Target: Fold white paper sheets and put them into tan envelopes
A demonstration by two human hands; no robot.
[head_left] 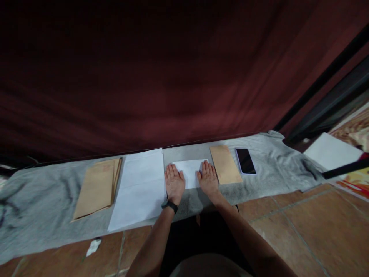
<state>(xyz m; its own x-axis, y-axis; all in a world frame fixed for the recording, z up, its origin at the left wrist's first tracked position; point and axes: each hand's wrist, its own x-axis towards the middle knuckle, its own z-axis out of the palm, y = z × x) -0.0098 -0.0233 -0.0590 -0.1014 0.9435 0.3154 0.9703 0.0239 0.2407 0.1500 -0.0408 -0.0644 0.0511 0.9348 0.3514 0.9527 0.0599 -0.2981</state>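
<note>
A small white sheet of paper [190, 174], perhaps folded, lies flat in front of me. My left hand [174, 184], with a dark watch [169, 206] at the wrist, rests palm down over its left edge, fingers stretched out. Over its right edge lies my right hand [208, 179], also flat with extended fingers. Left of my left hand is a stack of larger white sheets [138, 188]. A single brown envelope [226, 164] lies just right of my right hand.
Several brown envelopes [95, 186] are piled at the left. A phone [245, 161] lies on the grey cloth [271, 165] at right. Behind the cloth hangs a dark red curtain [173, 96]. A paper scrap [93, 247] is on the tiled floor [305, 231].
</note>
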